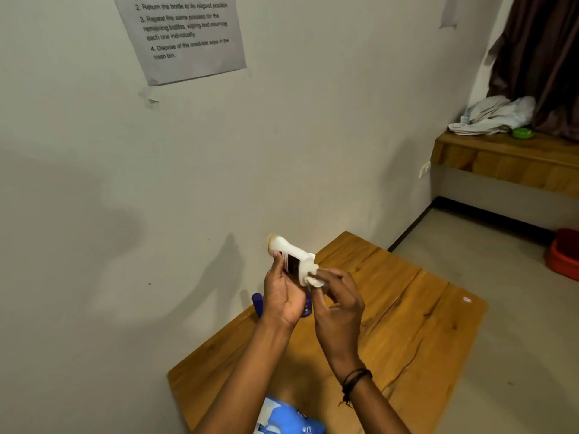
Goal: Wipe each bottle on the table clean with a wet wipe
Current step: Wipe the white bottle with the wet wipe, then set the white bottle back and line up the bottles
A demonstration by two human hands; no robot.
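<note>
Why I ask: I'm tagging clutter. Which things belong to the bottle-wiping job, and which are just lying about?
Job: white bottle gripped by left hand; wet wipe pinched in right hand; purple bottle; blue wipes pack; wooden table.
Lying about: crumpled cloth; green object beside it; red basin.

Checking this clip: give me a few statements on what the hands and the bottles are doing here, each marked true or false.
1. The left hand holds the white bottle up off the table. True.
2. The right hand is empty. False: it holds a wet wipe against one end of the white bottle.
3. A purple bottle sits on the table near the wall, partly hidden by the left hand. True.
4. The blue wipes pack lies on the floor. False: it lies on the table, at the near end, under the forearms.
</note>
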